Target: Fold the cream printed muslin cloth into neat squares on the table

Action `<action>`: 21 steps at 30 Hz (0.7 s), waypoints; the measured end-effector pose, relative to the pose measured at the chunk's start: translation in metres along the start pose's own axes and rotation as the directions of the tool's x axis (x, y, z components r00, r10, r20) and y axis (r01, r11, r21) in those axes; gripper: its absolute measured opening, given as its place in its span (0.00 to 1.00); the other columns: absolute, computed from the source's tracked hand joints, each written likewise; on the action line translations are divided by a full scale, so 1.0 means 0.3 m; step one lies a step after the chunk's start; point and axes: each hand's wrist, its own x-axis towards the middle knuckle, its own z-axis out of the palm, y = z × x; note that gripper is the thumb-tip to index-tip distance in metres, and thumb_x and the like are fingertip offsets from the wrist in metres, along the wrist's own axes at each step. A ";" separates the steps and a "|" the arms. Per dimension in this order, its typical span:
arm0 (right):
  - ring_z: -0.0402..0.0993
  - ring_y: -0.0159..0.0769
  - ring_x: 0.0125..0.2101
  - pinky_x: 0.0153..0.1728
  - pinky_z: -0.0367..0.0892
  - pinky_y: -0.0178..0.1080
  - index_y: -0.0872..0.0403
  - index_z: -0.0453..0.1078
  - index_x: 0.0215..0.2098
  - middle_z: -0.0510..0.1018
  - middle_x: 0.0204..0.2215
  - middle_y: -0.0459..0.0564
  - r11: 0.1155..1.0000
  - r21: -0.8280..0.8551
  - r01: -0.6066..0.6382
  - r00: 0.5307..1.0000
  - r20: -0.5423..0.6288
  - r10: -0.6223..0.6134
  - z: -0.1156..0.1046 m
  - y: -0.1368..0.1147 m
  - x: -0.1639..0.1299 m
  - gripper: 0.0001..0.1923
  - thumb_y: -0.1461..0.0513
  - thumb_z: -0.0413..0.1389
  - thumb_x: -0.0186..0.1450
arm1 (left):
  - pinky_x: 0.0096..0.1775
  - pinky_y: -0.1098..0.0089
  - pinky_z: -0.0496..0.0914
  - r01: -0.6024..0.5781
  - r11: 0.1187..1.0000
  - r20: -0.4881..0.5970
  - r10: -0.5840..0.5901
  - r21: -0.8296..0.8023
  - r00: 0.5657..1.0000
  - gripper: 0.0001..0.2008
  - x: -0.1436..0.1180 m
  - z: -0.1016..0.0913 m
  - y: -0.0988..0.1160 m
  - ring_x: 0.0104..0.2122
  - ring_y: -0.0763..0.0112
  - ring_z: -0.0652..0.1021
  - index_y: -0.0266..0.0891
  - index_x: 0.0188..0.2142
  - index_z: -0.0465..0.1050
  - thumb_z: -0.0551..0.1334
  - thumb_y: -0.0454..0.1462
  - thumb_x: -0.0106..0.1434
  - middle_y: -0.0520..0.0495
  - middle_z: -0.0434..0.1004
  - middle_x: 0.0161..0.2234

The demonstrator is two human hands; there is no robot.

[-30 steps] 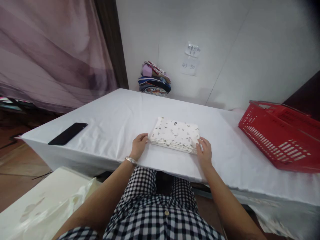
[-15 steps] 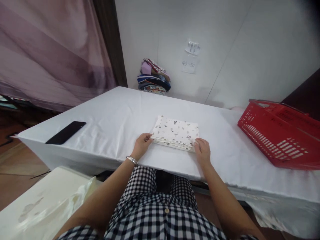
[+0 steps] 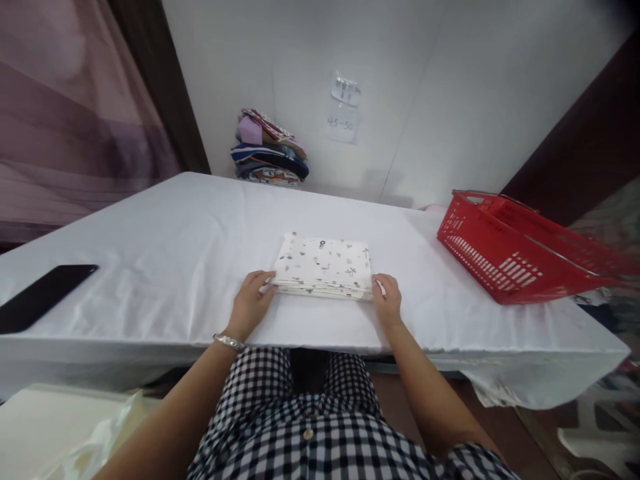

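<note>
A folded white cloth (image 3: pixel 323 265) with a small dark print lies flat on the white-covered table in front of me, its layered edge facing my body. My left hand (image 3: pixel 251 301), with a silver bracelet at its wrist, pinches the near left corner. At the near right corner, my right hand (image 3: pixel 387 298) has its thumb and fingers closed on the edge. What kind of fabric item this is, I cannot make out while it is folded.
A red plastic basket (image 3: pixel 500 257) stands at the right of the table (image 3: pixel 200 220). A black phone-like slab (image 3: pixel 45 293) lies at the left. Folded fabrics (image 3: pixel 270 150) are piled by the back wall, beneath paper signs (image 3: pixel 343 110). A pale surface (image 3: pixel 45 427) is low at left.
My view has turned to the right, so the table, basket and fabric pile sit further left in the picture. Both hands stay at the cloth's near corners, and it remains folded.
</note>
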 end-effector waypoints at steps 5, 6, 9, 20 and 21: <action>0.70 0.41 0.39 0.43 0.64 0.47 0.50 0.72 0.40 0.76 0.35 0.51 0.969 -0.034 0.245 0.942 0.247 -0.229 0.038 -0.096 0.022 0.11 0.62 0.48 0.66 | 0.39 0.67 0.71 -0.055 0.998 0.075 0.054 0.012 0.996 0.13 0.009 0.003 -0.009 0.38 0.68 0.74 0.43 0.43 0.72 0.55 0.41 0.61 0.47 0.70 0.44; 0.70 0.41 0.38 0.43 0.64 0.46 0.50 0.72 0.40 0.77 0.35 0.51 0.964 -0.027 0.263 0.928 0.283 -0.245 0.055 -0.115 0.033 0.11 0.62 0.48 0.66 | 0.40 0.67 0.71 -0.059 0.998 0.072 0.058 0.011 0.996 0.12 0.013 0.004 -0.012 0.36 0.68 0.73 0.42 0.42 0.72 0.55 0.40 0.60 0.47 0.70 0.42; 0.70 0.41 0.39 0.42 0.63 0.45 0.50 0.72 0.41 0.77 0.36 0.51 0.955 0.018 0.295 0.881 0.381 -0.279 0.119 -0.168 0.073 0.11 0.60 0.49 0.67 | 0.40 0.68 0.70 -0.066 0.998 0.056 0.066 0.004 0.996 0.08 0.021 0.006 -0.015 0.34 0.70 0.73 0.41 0.38 0.71 0.56 0.37 0.59 0.49 0.70 0.38; 0.68 0.39 0.37 0.40 0.63 0.42 0.49 0.74 0.36 0.76 0.35 0.50 0.932 0.112 0.344 0.730 0.593 -0.340 0.235 -0.196 0.115 0.10 0.60 0.51 0.67 | 0.37 0.70 0.71 -0.017 0.997 0.085 0.023 -0.074 0.996 0.14 0.020 -0.013 0.006 0.36 0.70 0.74 0.42 0.44 0.73 0.56 0.43 0.61 0.48 0.71 0.40; 0.67 0.39 0.36 0.39 0.63 0.42 0.50 0.74 0.35 0.76 0.34 0.50 0.929 0.104 0.354 0.726 0.596 -0.344 0.238 -0.194 0.113 0.10 0.60 0.50 0.67 | 0.38 0.69 0.71 -0.015 0.998 0.108 0.021 -0.055 0.994 0.14 0.024 -0.014 0.003 0.35 0.70 0.74 0.43 0.43 0.73 0.56 0.44 0.62 0.48 0.71 0.40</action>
